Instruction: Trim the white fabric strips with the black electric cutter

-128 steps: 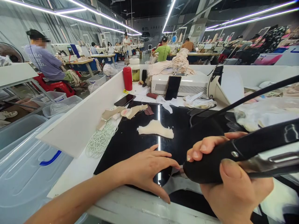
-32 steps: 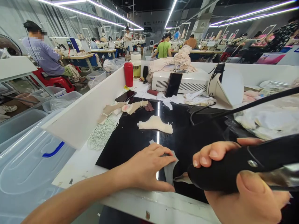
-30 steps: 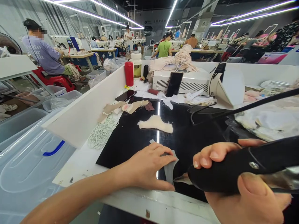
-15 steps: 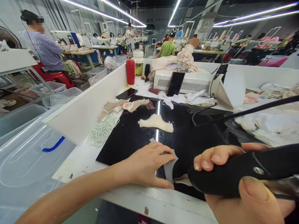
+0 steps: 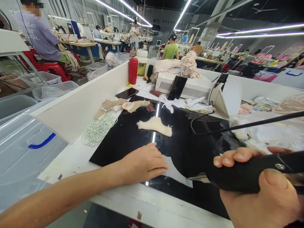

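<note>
Against the black glossy board (image 5: 118, 139), my left hand (image 5: 142, 163) has its fingers closed on the edge of a thin grey-white cut piece (image 5: 177, 172) that looks like cloth. The piece has a curved side and tapers to the right. My right hand (image 5: 258, 186) is wrapped round a black hand tool (image 5: 239, 172) with a screw in its side. A narrow metal tip (image 5: 200, 178) sticks out of it, close to the tapered end of the piece; whether they touch I cannot tell. Farther back on the board lies a cream shaped pad (image 5: 155, 126).
A black cable (image 5: 249, 126) crosses above the board's right side. Coiled pale cord (image 5: 99, 129), a phone (image 5: 127, 93), a red bottle (image 5: 133, 71) and a vented white box (image 5: 185, 87) stand or lie around the board. Plastic-wrapped material (image 5: 266, 129) is at right.
My left hand has drawn in its spread fingers and now grips the piece, which lies flatter and shows more. The tool has shifted right relative to it. The view has turned slightly.
</note>
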`<state>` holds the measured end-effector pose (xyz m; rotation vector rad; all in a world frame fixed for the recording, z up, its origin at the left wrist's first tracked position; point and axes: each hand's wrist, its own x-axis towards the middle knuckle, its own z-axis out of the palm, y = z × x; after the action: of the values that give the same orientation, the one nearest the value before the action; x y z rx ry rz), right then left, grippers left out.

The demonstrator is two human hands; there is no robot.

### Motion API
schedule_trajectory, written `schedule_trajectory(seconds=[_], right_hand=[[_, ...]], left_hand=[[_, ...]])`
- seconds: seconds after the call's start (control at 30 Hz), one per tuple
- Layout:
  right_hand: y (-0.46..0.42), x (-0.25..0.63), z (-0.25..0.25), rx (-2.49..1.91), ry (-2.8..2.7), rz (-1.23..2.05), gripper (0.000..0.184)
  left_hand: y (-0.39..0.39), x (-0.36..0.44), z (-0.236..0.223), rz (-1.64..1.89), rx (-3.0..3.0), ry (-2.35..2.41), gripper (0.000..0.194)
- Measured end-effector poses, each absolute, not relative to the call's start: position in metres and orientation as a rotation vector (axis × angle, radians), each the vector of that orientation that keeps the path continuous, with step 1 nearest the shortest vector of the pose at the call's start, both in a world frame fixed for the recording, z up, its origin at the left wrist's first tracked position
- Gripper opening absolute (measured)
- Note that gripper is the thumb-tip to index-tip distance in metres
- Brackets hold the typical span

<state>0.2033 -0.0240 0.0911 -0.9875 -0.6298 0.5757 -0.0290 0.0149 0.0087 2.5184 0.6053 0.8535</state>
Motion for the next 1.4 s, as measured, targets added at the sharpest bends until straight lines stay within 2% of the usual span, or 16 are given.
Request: schedule_trajectory(seconds=[0.33, 0.57, 0.8, 1.23, 1.4], right_hand=[[-0.014, 0.175, 0.096, -0.836, -0.734, 0.623, 0.045], [-0.018, 0.161, 0.088, -0.752, -0.878, 0.695, 0.053], [-0.029, 0.170, 0.085, -0.785, -0.820, 0.729, 0.060], [-0.032, 0.166, 0.088, -0.853, -0.816, 0.680, 0.057], [-0.020, 0.175, 0.094, -0.893, -0.812, 0.597, 0.048]], left_hand=[[0.021, -0.031, 0.008, 0.770, 2.443, 0.612, 0.010], [0.020, -0.029, 0.014, 0.697, 2.384, 0.586, 0.022], [0.021, -0.028, 0.012, 0.660, 2.374, 0.608, 0.024], [0.020, -0.030, 0.013, 0.652, 2.386, 0.628, 0.021], [0.018, -0.033, 0.016, 0.636, 2.384, 0.569, 0.019]])
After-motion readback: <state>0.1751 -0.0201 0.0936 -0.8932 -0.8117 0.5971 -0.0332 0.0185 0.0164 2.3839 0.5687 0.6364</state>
